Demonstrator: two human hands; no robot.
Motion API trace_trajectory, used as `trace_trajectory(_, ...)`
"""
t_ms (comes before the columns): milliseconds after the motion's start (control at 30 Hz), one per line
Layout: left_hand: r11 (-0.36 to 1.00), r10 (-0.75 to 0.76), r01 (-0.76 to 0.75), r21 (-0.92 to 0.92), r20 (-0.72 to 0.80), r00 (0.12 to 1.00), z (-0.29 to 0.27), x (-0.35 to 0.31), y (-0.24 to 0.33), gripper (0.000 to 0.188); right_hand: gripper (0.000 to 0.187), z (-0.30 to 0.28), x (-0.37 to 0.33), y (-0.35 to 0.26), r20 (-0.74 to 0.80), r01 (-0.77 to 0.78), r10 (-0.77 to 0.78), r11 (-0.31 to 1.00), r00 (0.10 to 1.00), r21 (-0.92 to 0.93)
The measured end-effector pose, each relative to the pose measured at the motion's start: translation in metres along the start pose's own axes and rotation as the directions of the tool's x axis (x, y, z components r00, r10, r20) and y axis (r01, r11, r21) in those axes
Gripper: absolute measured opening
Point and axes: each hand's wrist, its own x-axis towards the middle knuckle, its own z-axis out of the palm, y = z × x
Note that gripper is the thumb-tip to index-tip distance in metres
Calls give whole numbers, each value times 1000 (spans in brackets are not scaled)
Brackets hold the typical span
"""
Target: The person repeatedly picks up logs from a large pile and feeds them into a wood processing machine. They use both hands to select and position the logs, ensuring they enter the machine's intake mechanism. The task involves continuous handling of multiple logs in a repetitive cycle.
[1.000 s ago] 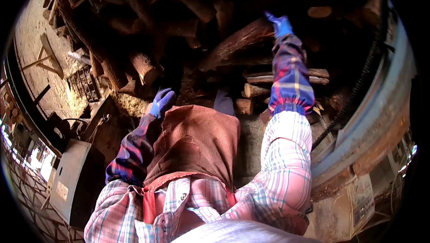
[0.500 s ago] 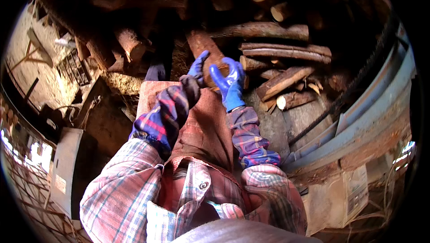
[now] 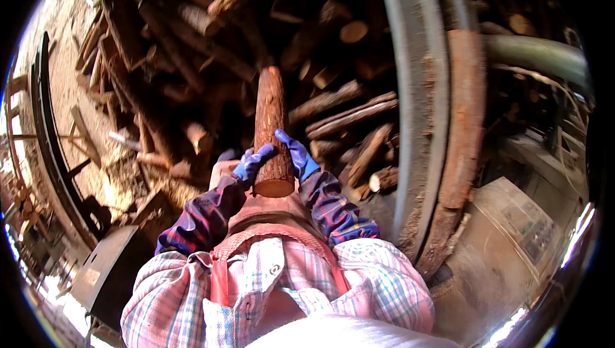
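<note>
A bark-covered log [image 3: 271, 117] is held in front of my body, its sawn end toward me and its far end pointing at the wood pile. On its left side, my left hand [image 3: 255, 163] in a blue glove is closed against the bark. My right hand [image 3: 297, 155], also blue-gloved, grips the opposite side with the fingers along the bark. The near end of the log is above my reddish apron [image 3: 272, 209]. My palms and the underside of the log are hidden.
Beyond my hands lies a large pile of logs [image 3: 186, 47]. A long metal trough [image 3: 423, 91] runs along my right, with a long barky piece of wood [image 3: 462, 124] on it. A grey metal box [image 3: 109, 271] is at lower left, a pale panelled box [image 3: 512, 226] at lower right.
Both hands have taken hold of the log and raised it from the pile. My view has turned rightward, so the trough now shows nearer the middle.
</note>
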Motion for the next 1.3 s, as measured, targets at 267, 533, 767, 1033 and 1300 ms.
trace_trajectory(267,471,792,-865,172,351,500,187,-34,187,87,69,188,-178,-204,357,770,-867,48,349,-636)
trace_trajectory(533,396,773,-882,257,425,471,222,-32,175,91,70,241,-269,-402,697,610,-714,-521,74,-597)
trace_trajectory(767,671,583,-398,626,-112,805,15,-28,59,86,101,161,-218,-455,195,-563,-941,-323,276,-761)
trace_trajectory(1033,924,309,34,381,-794,523,-170,-55,-120,80,106,105,-218,-444,429,-242,-838,-518,338,-820)
trace_trajectory(1300,972,48,-210,-109,-780,624,-153,-82,-145,97,109,86,-254,-448,283,-576,-915,-402,288,-712)
